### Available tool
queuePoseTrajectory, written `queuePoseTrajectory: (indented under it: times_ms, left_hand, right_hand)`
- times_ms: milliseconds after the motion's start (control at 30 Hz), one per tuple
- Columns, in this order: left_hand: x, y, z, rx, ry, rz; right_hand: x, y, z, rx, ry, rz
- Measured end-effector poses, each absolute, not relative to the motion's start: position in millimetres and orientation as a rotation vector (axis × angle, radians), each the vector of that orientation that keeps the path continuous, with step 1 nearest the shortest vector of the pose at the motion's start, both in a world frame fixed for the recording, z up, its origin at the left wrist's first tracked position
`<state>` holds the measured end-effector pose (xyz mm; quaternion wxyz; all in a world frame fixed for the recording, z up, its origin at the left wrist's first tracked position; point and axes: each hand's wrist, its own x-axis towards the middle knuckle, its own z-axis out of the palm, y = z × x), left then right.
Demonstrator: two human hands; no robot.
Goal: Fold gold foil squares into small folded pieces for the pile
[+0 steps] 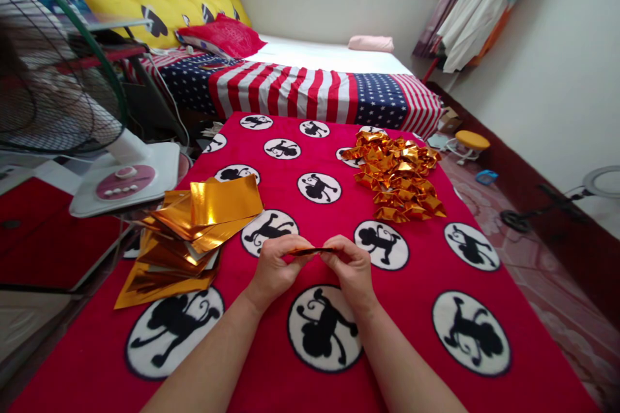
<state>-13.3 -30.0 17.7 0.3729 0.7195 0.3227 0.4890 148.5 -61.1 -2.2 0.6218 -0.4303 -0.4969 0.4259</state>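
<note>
Between both hands, at the centre of the view, is a thin piece of folded gold foil paper (314, 250), seen nearly edge-on. My left hand (279, 266) pinches its left end, and my right hand (349, 264) pinches its right end, both with thumb and fingers closed. They are held over a red cloth (416, 297) with black monkey figures in white circles. On the left lies an untidy stack of flat gold foil sheets (225, 201). A heap of folded gold foil pieces (400, 171) sits at the back right of the cloth.
A fan base (126, 177) stands beside the sheets at the left. Behind the cloth is a bed (300, 93) with a striped and starred cover. A yellow stool (472, 140) and a ring light (600, 182) stand at the right.
</note>
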Motion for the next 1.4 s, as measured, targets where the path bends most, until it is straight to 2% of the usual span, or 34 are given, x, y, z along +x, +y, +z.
queuePoseTrajectory:
  times_ms: [400,633,867,1400]
  left_hand:
    - [-21,-30,16,1.713,0.799,1.039]
    - [-21,-28,6,1.356,0.808,0.954]
    - [-21,-25,7,1.341,0.893,1.074]
    - [-17,-26,12,1.436,0.919,1.084]
  right_hand:
    - [150,-60,-1,-1.052,-1.057,1.023]
    - [146,-61,-3,-1.124,-1.051,0.975]
    - [146,-63,-3,-1.133,-1.064,1.02]
    - [151,-64,0,-1.095,-1.059,1.036]
